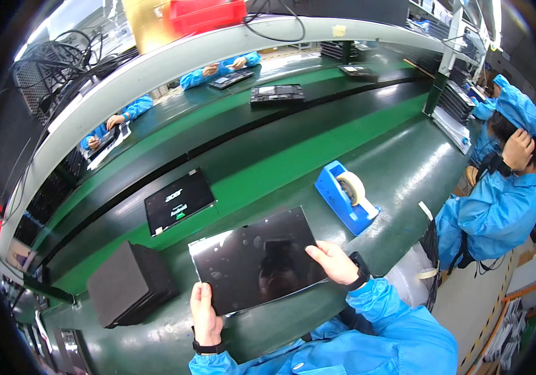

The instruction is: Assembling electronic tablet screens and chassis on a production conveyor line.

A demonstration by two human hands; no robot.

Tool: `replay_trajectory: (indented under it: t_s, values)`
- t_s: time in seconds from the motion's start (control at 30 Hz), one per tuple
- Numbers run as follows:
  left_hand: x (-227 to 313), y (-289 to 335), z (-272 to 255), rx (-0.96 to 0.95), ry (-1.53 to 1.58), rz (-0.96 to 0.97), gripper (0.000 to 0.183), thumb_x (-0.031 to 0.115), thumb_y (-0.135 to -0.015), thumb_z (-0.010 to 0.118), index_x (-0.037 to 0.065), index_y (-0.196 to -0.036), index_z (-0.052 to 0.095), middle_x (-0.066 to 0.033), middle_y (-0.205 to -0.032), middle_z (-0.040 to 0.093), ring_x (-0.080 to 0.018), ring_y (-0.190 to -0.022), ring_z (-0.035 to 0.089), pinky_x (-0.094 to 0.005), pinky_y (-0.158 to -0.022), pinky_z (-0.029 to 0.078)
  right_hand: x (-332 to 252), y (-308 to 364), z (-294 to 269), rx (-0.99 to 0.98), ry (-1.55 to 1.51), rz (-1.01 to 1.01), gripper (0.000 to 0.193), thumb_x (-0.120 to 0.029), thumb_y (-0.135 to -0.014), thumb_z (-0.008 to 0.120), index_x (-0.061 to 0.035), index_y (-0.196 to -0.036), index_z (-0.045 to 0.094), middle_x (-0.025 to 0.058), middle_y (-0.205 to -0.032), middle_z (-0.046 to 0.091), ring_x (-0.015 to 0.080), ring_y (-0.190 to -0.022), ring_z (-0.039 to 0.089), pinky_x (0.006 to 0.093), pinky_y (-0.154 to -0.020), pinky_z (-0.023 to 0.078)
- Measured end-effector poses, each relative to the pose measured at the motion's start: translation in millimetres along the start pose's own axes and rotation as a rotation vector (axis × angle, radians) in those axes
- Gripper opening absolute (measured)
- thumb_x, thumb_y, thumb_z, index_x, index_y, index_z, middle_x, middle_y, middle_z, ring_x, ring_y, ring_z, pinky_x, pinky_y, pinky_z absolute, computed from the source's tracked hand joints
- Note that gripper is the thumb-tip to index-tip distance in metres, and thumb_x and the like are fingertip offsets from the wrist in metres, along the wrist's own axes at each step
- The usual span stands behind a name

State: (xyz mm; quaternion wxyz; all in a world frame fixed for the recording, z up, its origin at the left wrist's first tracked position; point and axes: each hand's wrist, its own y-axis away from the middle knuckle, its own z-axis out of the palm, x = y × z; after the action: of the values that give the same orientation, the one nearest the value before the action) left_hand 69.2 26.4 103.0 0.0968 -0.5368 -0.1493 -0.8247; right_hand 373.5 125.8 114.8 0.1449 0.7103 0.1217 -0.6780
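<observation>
A glossy black tablet screen panel (pixel 255 259) is held up over the green bench, tilted, with smudges and a reflection on its face. At its lower left corner my left hand (pixel 206 315) grips the edge, thumb on the front. My right hand (pixel 335 261) pinches the right edge, its thumb over the glass; the fingers behind the panel are hidden. Beyond the panel lies a lit tablet (pixel 179 200) on the green belt. A blue tape dispenser (pixel 346 199) with a pale roll stands near my right hand. Left of the panel sits a black foam block (pixel 129 284).
A pale curved shelf beam (pixel 149 59) crosses above the bench, bearing a red bin (pixel 208 15). Opened tablets (pixel 277 94) lie farther along the line. Co-workers in blue sleeves (pixel 136 107) work across it. Another person (pixel 499 200) sits at the right.
</observation>
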Motion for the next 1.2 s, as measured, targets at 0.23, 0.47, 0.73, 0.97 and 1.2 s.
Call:
replay_trajectory:
  t_s: [0.23, 0.47, 0.73, 0.97, 1.2]
  values:
    - [-10.6, 5.1, 50.9, -0.096, 0.476, 0.052, 0.039, 0.034, -0.097, 0.050, 0.010, -0.128, 0.049, -0.0088, -0.128, 0.054, -0.0219, -0.121, 0.048, -0.0408, -0.103, 0.038, 5.5, 3.3, 29.8, 0.079, -0.283, -0.006, 0.029, -0.017, -0.098, 0.048, 0.0020, -0.119, 0.056, 0.0029, -0.111, 0.061, 0.0097, -0.103, 0.053, 0.0268, -0.092, 0.043]
    - [-7.1, -18.3, 65.6, 0.054, 0.319, 0.092, 0.046, 0.014, -0.094, 0.056, 0.004, -0.136, 0.041, -0.0094, -0.130, 0.050, -0.0238, -0.118, 0.049, -0.0397, -0.101, 0.040, 1.0, 8.5, 26.9, -0.178, -0.390, 0.063, 0.034, -0.018, -0.097, 0.051, -0.0009, -0.126, 0.049, 0.0051, -0.116, 0.059, 0.0122, -0.102, 0.056, 0.0303, -0.087, 0.049]
    - [3.6, -10.3, 61.8, 0.043, 0.224, 0.153, 0.048, 0.021, -0.095, 0.055, 0.003, -0.137, 0.040, -0.0104, -0.136, 0.047, -0.0245, -0.121, 0.047, -0.0396, -0.103, 0.037, -32.3, -21.9, -3.2, -0.083, 0.075, -0.080, 0.031, -0.025, -0.099, 0.048, 0.0028, -0.104, 0.060, 0.0045, -0.092, 0.062, 0.0110, -0.084, 0.055, 0.0266, -0.074, 0.047]
    - [21.5, -8.7, 72.8, 0.143, 0.421, 0.203, 0.049, 0.040, -0.100, 0.039, 0.003, -0.132, 0.046, -0.0091, -0.130, 0.053, -0.0229, -0.114, 0.052, -0.0360, -0.101, 0.039, 2.6, -14.5, 30.7, 0.030, -0.173, -0.060, 0.026, -0.026, -0.098, 0.050, -0.0010, -0.101, 0.059, -0.0017, -0.081, 0.055, 0.0066, -0.074, 0.050, 0.0231, -0.066, 0.044]
    - [17.2, -21.1, 51.3, 0.248, 0.176, 0.294, 0.043, 0.034, -0.099, 0.046, -0.001, -0.124, 0.051, -0.0071, -0.124, 0.056, -0.0175, -0.111, 0.052, -0.0302, -0.098, 0.038, 2.8, -12.5, 20.9, -0.217, -0.144, 0.010, 0.023, -0.023, -0.097, 0.053, -0.0019, -0.101, 0.058, -0.0054, -0.081, 0.051, 0.0038, -0.075, 0.045, 0.0216, -0.068, 0.040]
